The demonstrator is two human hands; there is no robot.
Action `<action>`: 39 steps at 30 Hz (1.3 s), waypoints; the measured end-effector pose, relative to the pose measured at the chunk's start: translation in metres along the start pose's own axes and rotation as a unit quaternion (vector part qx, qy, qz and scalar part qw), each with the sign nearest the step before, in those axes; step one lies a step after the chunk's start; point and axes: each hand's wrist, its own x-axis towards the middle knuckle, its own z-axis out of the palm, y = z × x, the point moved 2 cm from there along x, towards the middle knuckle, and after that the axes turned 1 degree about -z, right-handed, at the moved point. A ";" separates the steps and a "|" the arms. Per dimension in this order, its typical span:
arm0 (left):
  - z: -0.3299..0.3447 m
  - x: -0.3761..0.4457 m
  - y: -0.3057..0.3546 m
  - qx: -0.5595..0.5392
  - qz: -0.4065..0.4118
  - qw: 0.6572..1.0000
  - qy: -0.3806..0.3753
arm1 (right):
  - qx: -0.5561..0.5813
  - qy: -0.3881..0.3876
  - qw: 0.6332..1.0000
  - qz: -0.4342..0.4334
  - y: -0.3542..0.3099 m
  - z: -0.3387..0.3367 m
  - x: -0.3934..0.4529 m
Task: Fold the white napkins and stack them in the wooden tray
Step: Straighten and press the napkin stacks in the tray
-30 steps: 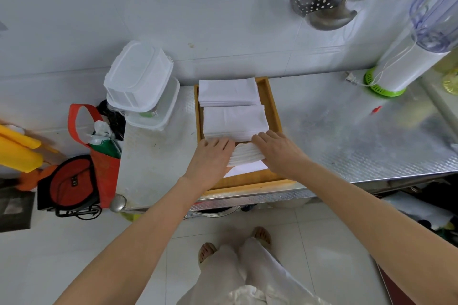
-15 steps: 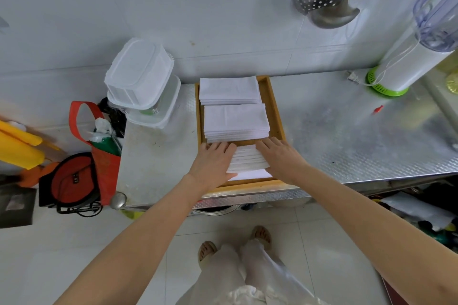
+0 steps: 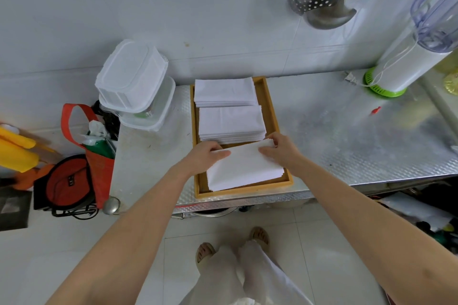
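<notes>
Hands: my left hand (image 3: 207, 156) and right hand (image 3: 281, 150) each pinch the napkin (image 3: 244, 168); I keep its edges aligned over the wooden tray (image 3: 272, 104).

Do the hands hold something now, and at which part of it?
Both hold one white napkin by its far edge: the left hand grips the far left corner, the right hand pinches the far right corner, above the wooden tray.

Before, both hands pressed flat on the near napkin pile (image 3: 245, 168). Now the left hand (image 3: 207, 156) and right hand (image 3: 280, 150) pinch its far edge, lifted and tilted.
</notes>
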 end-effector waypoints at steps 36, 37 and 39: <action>0.034 -0.042 0.006 0.232 -0.050 0.968 0.085 | -0.402 -0.001 0.915 -0.002 0.003 0.014 -0.036; 0.031 -0.042 0.007 0.240 -0.054 0.966 0.075 | -0.404 -0.013 0.915 0.003 0.001 0.010 -0.036; 0.026 -0.041 0.010 0.262 -0.063 0.961 0.057 | -0.385 -0.037 0.922 0.003 -0.004 0.003 -0.035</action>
